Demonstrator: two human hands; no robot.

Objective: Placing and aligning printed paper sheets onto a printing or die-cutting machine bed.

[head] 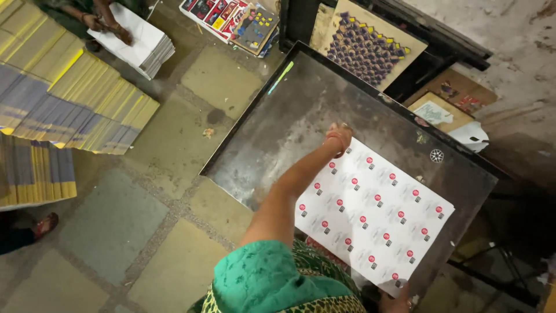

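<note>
Gripping the near edge of the white label sheet [373, 211], the right hand [399, 301] is pinching it at the near right. Farther, the left hand [339, 138] is pressing the sheet's far left corner onto the dark metal tabletop [289, 116], its grip unreadable. Far left, another person's hands [107, 23] are resting on a white paper stack [139, 43].

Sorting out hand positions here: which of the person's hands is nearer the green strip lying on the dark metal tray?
Left. The left hand rests at the printed sheet's far corner, below the green strip; the right hand is at the sheet's near edge.

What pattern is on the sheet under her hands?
White printed sheet with rows of red dots and small grey marks; head view.
</note>
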